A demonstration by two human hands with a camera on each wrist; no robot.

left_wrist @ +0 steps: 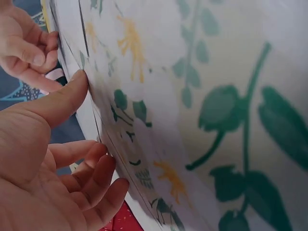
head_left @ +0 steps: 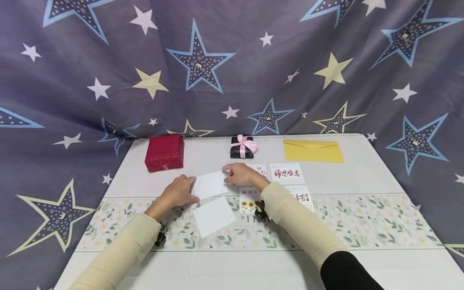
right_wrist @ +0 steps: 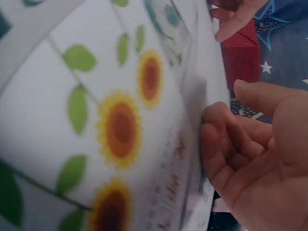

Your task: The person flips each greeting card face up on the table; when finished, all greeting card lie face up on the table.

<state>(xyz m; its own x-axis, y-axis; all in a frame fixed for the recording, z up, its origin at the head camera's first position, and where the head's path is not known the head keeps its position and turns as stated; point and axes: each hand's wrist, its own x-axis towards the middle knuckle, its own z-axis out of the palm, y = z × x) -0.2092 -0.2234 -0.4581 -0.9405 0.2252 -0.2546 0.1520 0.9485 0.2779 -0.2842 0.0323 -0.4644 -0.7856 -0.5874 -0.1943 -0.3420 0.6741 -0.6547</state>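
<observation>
White, probably light, fairly stiff, easily creased: best to take card (head_left: 209, 186) by opposite edges, lying between left hand (head_left: 179, 191), spread at one side, and right hand (head_left: 243, 175), loosely curled with thumb apart.

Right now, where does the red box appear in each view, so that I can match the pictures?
Head: the red box is left of centre, near mid-height.
Left wrist: only a part shows, at the bottom edge, left of centre.
Right wrist: upper right, partly covered.
Shared landmark: the starry cloth, in all three.
</observation>
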